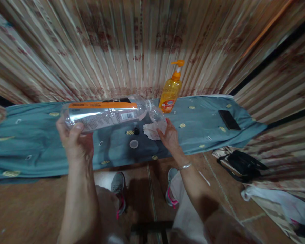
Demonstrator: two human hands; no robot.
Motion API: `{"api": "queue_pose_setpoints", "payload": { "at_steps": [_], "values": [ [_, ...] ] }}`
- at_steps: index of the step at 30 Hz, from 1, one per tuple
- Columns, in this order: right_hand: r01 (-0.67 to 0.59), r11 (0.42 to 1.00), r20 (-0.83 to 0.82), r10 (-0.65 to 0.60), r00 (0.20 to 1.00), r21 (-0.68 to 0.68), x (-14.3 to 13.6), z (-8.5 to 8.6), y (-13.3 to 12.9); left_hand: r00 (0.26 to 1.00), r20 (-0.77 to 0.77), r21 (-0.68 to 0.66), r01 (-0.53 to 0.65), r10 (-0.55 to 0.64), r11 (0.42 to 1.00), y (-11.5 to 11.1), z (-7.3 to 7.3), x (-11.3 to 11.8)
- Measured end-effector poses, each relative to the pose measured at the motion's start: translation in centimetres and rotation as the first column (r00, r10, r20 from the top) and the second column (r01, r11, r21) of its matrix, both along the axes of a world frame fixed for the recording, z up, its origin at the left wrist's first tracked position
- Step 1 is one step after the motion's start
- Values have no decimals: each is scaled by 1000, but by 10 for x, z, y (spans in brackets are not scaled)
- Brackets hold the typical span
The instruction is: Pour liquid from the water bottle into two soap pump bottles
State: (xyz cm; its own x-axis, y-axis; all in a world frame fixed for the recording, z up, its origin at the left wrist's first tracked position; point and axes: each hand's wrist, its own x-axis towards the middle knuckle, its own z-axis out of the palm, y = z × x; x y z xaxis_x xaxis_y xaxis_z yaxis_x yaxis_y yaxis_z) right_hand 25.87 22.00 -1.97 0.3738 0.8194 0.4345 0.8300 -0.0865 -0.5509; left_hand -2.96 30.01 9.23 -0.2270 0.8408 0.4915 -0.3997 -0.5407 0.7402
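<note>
My left hand [75, 137] grips the base end of a large clear plastic bottle [104, 115] with an orange and white label. The bottle lies almost level in the air, its neck pointing right. At its mouth is a small clear plastic cup [157, 115], held in the closed fingers of my right hand [169, 135]. Neck and cup overlap in view, so whether they touch I cannot tell. Below the cup, a crumpled white tissue [150, 132] appears close to the right fingers. Nearby on the cloth are a small black cap [136, 131] and a round pale disc [134, 144].
An orange pump bottle [170, 91] stands at the back of the bench, which a blue-green patterned cloth [198, 128] covers. A black phone [229, 120] lies on the right. Pleated curtains [117, 44] hang behind. A black bag [244, 164] rests low at right.
</note>
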Motion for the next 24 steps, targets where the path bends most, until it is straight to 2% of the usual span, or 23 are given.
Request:
{"api": "queue_pose_setpoints", "payload": {
  "at_steps": [5, 14, 18, 24],
  "values": [
    [2, 1000, 16, -2, 1000, 9, 0, 0, 0, 1000, 24, -4, -10, 10, 1000, 0, 0, 1],
    [1, 1000, 4, -1, 1000, 9, 0, 2, 0, 998, -61, -22, -37, 36, 999, 0, 1, 0],
    [-2, 1000, 5, 2, 1000, -4, 0, 3, -1, 1000, -25, 9, -19, 19, 1000, -1, 1, 1],
    [5, 1000, 4, -5, 1000, 12, 0, 0, 0, 999, 20, -43, -37, 38, 998, -2, 3, 2]
  ]
}}
